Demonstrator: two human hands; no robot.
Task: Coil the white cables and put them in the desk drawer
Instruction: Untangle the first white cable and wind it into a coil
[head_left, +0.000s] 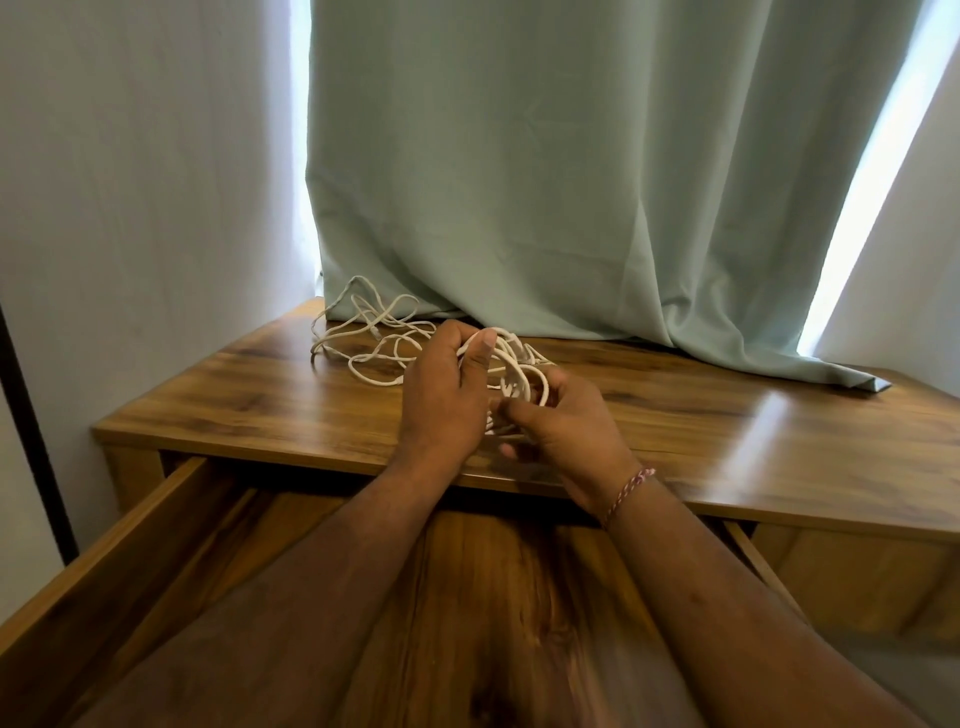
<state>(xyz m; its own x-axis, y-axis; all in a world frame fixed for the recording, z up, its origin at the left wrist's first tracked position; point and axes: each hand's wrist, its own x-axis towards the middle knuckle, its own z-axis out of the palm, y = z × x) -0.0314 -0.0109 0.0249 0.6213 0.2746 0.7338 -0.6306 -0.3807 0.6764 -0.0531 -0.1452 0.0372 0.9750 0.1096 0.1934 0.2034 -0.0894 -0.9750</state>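
Observation:
White cables lie on the wooden desk top (260, 395). A loose tangle of white cable (363, 332) is spread at the back left, by the curtain hem. Above the desk's middle, my left hand (441, 395) grips a bundle of coiled white cable loops (519, 371), thumb over the top. My right hand (566, 426) holds the lower right side of the same loops with curled fingers. The desk drawer (135, 551) stands pulled open below my forearms, its wooden bottom bare where visible.
A pale green curtain (545, 182) hangs behind the desk and drapes onto the back of the desk top at the right. A white wall closes the left side. A dark vertical strip (31, 415) runs down at the far left.

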